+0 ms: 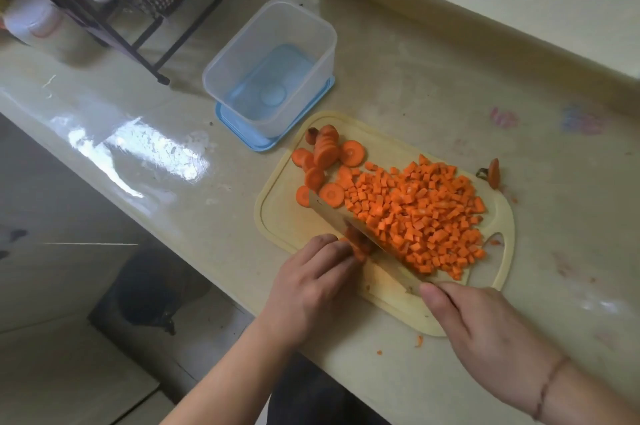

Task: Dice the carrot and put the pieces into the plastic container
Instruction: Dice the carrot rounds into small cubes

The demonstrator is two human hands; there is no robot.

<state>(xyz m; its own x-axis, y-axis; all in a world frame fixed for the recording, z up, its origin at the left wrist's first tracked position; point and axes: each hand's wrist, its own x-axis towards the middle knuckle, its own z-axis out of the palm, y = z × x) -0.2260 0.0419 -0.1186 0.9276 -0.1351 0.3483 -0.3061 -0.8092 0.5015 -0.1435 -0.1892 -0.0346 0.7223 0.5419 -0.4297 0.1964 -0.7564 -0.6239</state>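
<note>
A pale yellow cutting board point(280, 216) lies on the counter. A big heap of diced carrot point(422, 213) covers its right half, and several round carrot slices point(325, 154) lie at its far left corner. My left hand point(318, 279) pinches a few carrot pieces point(358, 241) against the board with curled fingertips. My right hand point(485, 327) grips the handle of a knife point(332, 216), whose blade stands on the board right beside those pieces. The clear plastic container point(277, 43) stands beyond the board on its blue lid point(242, 133), with nothing in it.
A carrot end point(493, 173) lies on the counter past the board's right side. A black wire rack point(145, 19) with bags and a white jar point(31, 19) stands at the back left. The counter's front edge runs diagonally at the left; small carrot scraps point(419, 340) lie near it.
</note>
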